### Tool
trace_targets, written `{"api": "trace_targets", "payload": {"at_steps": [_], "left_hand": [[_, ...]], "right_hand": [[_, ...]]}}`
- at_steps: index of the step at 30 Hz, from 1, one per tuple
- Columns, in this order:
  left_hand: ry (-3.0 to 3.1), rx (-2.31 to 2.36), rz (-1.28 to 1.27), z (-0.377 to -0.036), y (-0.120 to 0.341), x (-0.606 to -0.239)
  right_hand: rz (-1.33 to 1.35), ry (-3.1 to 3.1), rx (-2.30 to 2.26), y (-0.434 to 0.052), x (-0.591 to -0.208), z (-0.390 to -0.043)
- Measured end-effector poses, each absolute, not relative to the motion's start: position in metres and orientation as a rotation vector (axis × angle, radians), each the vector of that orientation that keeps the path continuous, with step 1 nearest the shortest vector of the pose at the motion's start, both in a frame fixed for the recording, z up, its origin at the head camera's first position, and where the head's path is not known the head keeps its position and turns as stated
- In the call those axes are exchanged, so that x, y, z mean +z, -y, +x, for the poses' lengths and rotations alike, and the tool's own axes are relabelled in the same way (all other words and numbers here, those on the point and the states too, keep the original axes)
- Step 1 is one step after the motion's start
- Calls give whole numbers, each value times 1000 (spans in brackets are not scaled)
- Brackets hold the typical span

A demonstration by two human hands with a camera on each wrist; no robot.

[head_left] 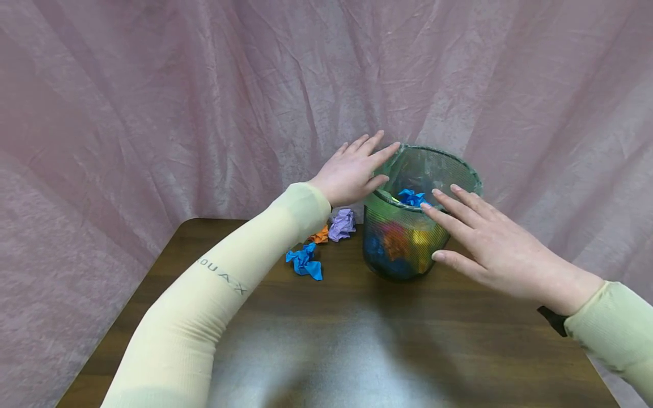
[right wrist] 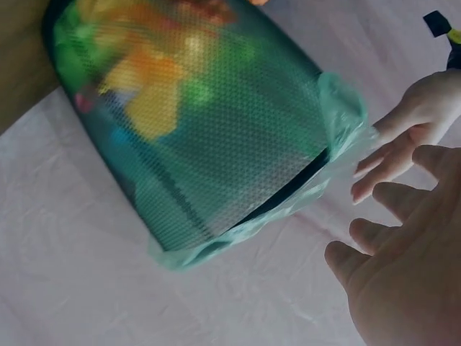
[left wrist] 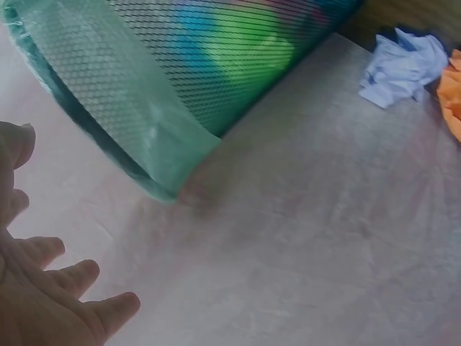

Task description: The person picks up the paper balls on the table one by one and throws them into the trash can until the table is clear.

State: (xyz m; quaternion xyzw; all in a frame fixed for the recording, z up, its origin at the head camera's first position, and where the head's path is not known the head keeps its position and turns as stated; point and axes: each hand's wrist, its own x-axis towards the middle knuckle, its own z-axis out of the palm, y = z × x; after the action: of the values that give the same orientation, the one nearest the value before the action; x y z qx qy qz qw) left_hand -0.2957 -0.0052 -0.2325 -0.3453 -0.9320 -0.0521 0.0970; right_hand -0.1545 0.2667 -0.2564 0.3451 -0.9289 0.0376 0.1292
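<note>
A dark mesh wastebasket (head_left: 398,226) lined with a thin green plastic bag (head_left: 403,212) stands toward the back of the table. Crumpled paper in several colours fills its lower part, and a blue crumpled paper (head_left: 412,198) shows inside the rim. My left hand (head_left: 352,170) hovers by the basket's left rim, fingers spread and holding nothing; whether it touches the bag I cannot tell. Over the basket's right front, my right hand (head_left: 490,243) is held out with straight fingers and nothing in it. In the right wrist view the right hand (right wrist: 410,245) appears apart from the basket.
Left of the basket, a purple crumpled paper (head_left: 342,225), an orange crumpled paper (head_left: 319,234) and a blue crumpled paper (head_left: 305,262) lie on the brown wooden table (head_left: 326,340). A pink curtain (head_left: 255,102) hangs close behind the table.
</note>
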Motion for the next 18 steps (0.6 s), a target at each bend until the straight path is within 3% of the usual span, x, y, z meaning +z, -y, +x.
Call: {"api": "trace_targets", "payload": {"at_steps": [18], "left_hand": [[2819,-197,-898,-303,60,-266]], "right_hand": [[1247,2572,105,-227,-294,-145]]}}
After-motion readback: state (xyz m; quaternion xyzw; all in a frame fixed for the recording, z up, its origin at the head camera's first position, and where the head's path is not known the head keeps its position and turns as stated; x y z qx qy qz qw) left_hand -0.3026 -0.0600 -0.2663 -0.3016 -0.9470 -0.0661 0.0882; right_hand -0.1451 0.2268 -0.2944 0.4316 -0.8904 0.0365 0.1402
